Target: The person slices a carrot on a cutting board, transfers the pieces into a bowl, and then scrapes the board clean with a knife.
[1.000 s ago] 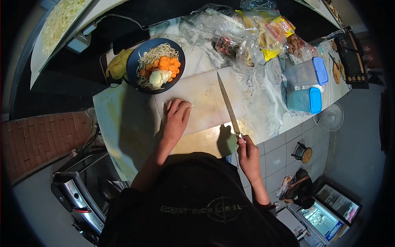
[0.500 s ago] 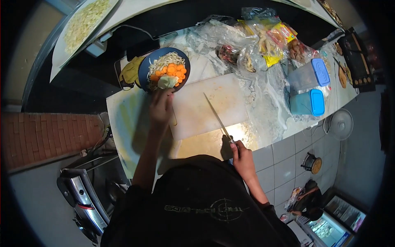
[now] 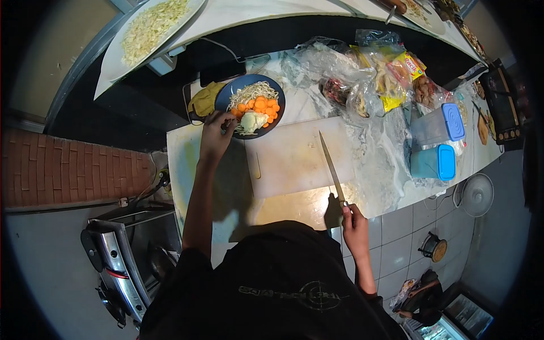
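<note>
My left hand (image 3: 217, 136) is at the near left rim of a dark blue plate (image 3: 222, 100), its thumb and fingers apart with nothing seen between them. Beside its fingertips, a pale green piece of cabbage (image 3: 253, 121) lies on the plate. Sliced carrots (image 3: 261, 106) and bean sprouts (image 3: 258, 90) share that plate. My right hand (image 3: 355, 226) is closed around the handle of a long knife (image 3: 332, 167). The blade points away from me over the right part of a white cutting board (image 3: 289, 156), which bears a few small scraps.
Plastic bags of food (image 3: 362, 73) lie at the back right. Two blue-lidded containers (image 3: 445, 161) stand near the counter's right end. A shelf behind holds a plate of chopped vegetable (image 3: 148, 37). At lower left is a stove (image 3: 116, 260); another person (image 3: 425, 297) is at lower right.
The cabbage piece has been let go onto the plate, and my left hand has drawn off to its left. My right hand keeps the knife, now slightly nearer me. The view has shifted.
</note>
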Demonstrator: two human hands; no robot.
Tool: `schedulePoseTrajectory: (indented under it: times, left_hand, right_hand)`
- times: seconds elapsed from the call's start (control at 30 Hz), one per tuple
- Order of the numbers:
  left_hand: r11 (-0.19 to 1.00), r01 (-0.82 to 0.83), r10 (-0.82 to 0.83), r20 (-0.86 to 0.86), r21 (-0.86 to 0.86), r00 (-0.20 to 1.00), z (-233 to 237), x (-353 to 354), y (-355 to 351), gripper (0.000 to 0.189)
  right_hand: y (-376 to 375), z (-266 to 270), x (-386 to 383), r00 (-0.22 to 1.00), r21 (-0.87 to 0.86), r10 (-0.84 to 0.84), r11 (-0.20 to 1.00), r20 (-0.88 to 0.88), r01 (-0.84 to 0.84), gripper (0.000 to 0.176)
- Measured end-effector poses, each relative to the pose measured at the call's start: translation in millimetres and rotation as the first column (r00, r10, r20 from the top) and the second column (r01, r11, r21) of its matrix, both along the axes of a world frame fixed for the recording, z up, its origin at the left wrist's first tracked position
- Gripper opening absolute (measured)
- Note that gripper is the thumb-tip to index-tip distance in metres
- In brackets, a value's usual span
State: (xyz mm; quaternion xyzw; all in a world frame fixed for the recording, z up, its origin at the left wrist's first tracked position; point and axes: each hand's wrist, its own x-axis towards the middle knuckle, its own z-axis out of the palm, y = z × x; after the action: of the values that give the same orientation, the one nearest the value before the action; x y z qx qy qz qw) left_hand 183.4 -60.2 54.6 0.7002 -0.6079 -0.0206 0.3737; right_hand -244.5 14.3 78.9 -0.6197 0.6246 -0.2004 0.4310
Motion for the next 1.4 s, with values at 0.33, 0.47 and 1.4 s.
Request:
schedulePoseTrajectory:
  times: [0.33,0.47,1.4]
  left_hand:
    - [0.998,0.048,-0.039,-0.223,0.037,0.974,-6.2,25.3,-72.9,0.014]
    - [0.994,0.100,-0.090,-0.205,0.037,0.975,-24.1,25.8,-90.8,0.018]
    - [0.933,0.275,-0.233,-0.195,0.231,0.953,70.7,-54.0,-12.2,0.010]
  right_hand:
    - [-9.2,4.2,7.2,1.000,0.022,0.009,1.000,0.024,-0.010,0.038]
    - [-7.3,7.6,11.0,1.000,0.019,-0.012,1.000,0.014,0.012,0.034]
    - [-10.2,0.8,10.0,0.999,0.061,0.036,0.997,0.019,-0.037,0.030]
